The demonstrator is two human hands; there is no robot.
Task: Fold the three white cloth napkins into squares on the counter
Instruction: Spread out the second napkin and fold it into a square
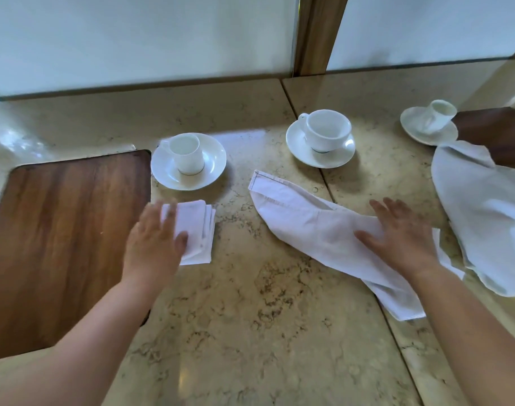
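Marble tabletop [250,317]: our left hand [153,244] lies flat on one folded napkin [196,230]; our right hand [402,238] spreads on a second, half-folded napkin [309,224] (third napkin [485,218] unfolded).

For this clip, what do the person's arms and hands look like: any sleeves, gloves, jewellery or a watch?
Both forearms are bare as far as the frame shows, with no sleeves in view. The left hand and right hand are ungloved. No rings, watch or bracelets are visible, though the left hand's fingers are motion-blurred.

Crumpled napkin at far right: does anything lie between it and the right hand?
Nothing visible does. Bare counter separates the right hand, flat on the half-folded napkin, from the crumpled napkin.
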